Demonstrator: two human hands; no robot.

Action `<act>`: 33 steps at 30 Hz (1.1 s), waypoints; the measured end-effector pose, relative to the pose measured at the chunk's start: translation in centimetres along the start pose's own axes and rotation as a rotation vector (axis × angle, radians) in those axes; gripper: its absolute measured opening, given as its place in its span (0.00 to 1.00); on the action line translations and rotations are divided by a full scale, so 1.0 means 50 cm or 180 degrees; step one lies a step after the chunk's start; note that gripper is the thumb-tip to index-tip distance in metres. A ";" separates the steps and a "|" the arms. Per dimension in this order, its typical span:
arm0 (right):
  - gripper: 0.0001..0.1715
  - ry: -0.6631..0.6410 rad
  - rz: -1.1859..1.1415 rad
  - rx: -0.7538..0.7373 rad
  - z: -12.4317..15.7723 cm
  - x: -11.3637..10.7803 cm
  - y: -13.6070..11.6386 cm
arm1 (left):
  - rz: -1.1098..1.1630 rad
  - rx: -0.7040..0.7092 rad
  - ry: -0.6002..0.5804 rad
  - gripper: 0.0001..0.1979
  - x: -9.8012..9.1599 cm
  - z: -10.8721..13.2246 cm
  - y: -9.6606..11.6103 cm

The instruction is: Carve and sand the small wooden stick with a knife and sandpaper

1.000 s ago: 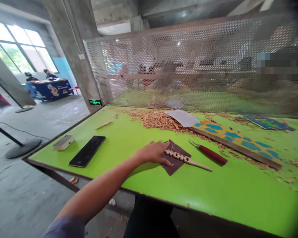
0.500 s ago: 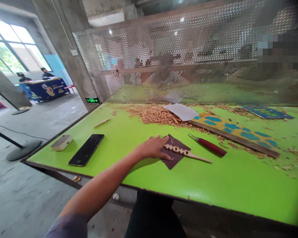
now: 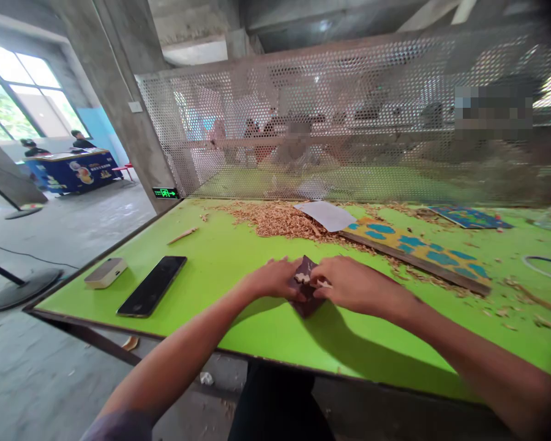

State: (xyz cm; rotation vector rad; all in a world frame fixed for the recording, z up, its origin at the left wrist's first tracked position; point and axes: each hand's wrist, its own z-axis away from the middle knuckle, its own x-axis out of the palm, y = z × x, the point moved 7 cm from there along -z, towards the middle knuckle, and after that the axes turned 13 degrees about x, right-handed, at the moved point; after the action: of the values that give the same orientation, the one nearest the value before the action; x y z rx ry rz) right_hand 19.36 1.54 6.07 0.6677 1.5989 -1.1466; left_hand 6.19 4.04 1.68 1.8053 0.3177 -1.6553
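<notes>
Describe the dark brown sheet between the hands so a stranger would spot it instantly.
Find the bright green table before the perforated screen. Nearer than the wood shavings, between the left hand and right hand, is the dark brown sheet. Pale wood shows against it, and its colour sets it apart from the white sheet by the shavings.

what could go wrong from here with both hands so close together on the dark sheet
The left hand and right hand nearly meet, so fingers could bump or get pinched. The dark sheet might slip on the smooth green table, carrying the pale wooden piece with it. The phone lies near the table's front edge, so a knock might tip it off.
</notes>
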 end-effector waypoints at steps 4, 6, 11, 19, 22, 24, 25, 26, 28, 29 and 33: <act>0.17 -0.0041 0.0107 -0.0230 -0.044 0.044 0.005 | -0.0015 -0.0080 0.0045 0.42 -0.004 0.003 -0.001; 0.17 0.0191 0.0189 -0.0060 -0.056 0.057 0.024 | -0.0021 -0.0050 0.0063 0.42 -0.006 0.005 0.000; 0.14 0.0365 -0.0048 0.0017 -0.059 0.070 0.040 | -0.0026 -0.0089 -0.0006 0.44 0.000 0.004 -0.002; 0.13 0.0351 -0.0354 0.0103 -0.054 0.067 0.034 | -0.0141 -0.0346 0.0150 0.46 -0.032 0.056 -0.031; 0.14 0.0374 -0.0465 0.0057 -0.053 0.073 0.037 | -0.0686 -0.1484 0.0361 0.37 -0.111 0.214 -0.129; 0.15 0.0378 -0.0472 -0.0018 -0.053 0.078 0.037 | -0.1068 -0.2342 0.0233 0.34 -0.155 0.350 -0.198; 0.15 0.0384 -0.0465 -0.0038 -0.054 0.079 0.036 | -0.1120 -0.2705 -0.0001 0.32 -0.165 0.412 -0.227; 0.15 0.0392 -0.0463 -0.0042 -0.054 0.079 0.037 | -0.1076 -0.3017 -0.0241 0.31 -0.167 0.466 -0.250; 0.15 0.0398 -0.0484 -0.0027 -0.055 0.079 0.038 | -0.0883 -0.3298 -0.0547 0.34 -0.160 0.533 -0.277; 0.16 0.0394 -0.0495 -0.0022 -0.055 0.079 0.038 | -0.0848 -0.3387 -0.0554 0.35 -0.158 0.550 -0.284; 0.16 0.0409 -0.0480 -0.0048 -0.055 0.078 0.038 | -0.1011 -0.3453 -0.0284 0.41 -0.155 0.553 -0.297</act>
State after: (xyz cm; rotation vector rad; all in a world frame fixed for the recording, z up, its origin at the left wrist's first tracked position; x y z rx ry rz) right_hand 18.54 4.36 1.85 0.6300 1.7900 -1.2202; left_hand -25.73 0.32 5.09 0.8732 1.2286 -1.3061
